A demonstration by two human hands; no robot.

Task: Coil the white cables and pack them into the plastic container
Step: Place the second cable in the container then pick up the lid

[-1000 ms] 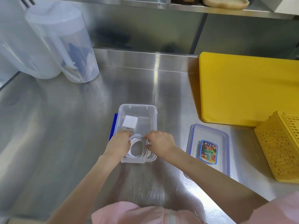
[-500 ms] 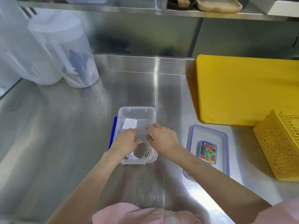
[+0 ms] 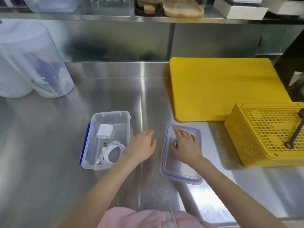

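1. The white cable (image 3: 110,153) lies coiled in loose loops inside the clear plastic container (image 3: 105,119), just left of the left hand (image 3: 142,146), whose fingers are relaxed and apart.
2. The right hand (image 3: 186,145) rests with spread fingers on the lid (image 3: 181,171).

White, clear and yellow on my steel counter

I see a white cable (image 3: 111,153) and charger (image 3: 104,131) in the clear, blue-clipped container (image 3: 98,165); blue-rimmed lid (image 3: 181,171); plain yellow board (image 3: 222,89); lattice-patterned yellow basket (image 3: 263,134).

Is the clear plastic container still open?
Open: the clear plastic container has no cover; its blue-rimmed lid lies on the counter under the right hand.
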